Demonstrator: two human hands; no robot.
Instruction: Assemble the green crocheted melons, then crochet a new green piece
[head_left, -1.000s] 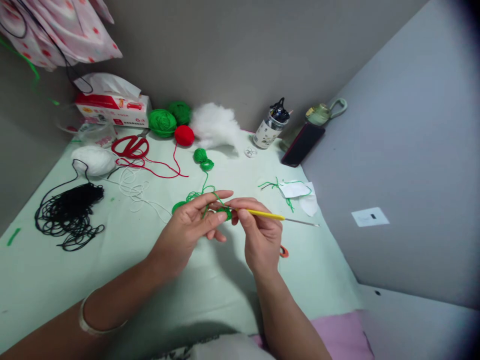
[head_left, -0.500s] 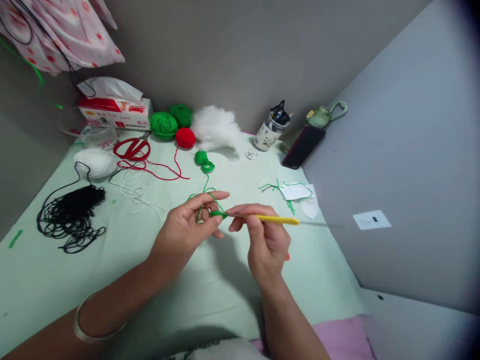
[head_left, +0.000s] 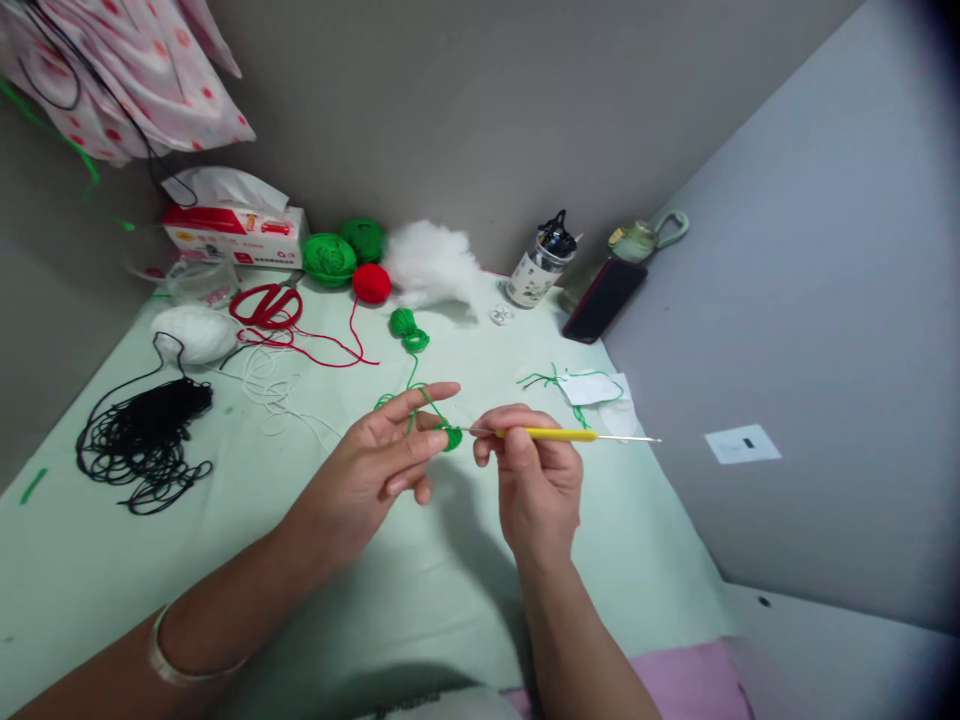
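Between its thumb and fingers, my left hand (head_left: 390,455) pinches a small green crochet piece (head_left: 451,438). Green yarn (head_left: 429,402) loops over the raised index finger and runs back to a small green yarn ball (head_left: 403,322) on the table. A crochet hook (head_left: 555,434) with a yellow handle lies level in the closed fingers of my right hand (head_left: 538,475). Its left metal end reaches the green piece; the other end points right, bare. Exactly how the tip sits in the stitches is too small to tell.
Behind stand a tissue box (head_left: 236,235), large green yarn balls (head_left: 330,260), a red yarn ball (head_left: 371,284), white stuffing (head_left: 435,265), a jar (head_left: 536,275) and a phone (head_left: 604,300) against a bottle (head_left: 637,238). Red scissors (head_left: 266,306) and black yarn (head_left: 150,430) lie left.
The green piece shows more fully beyond my left thumb. My right hand and the hook have shifted slightly right, and the hook lies more level. The left fingers have curled differently below.
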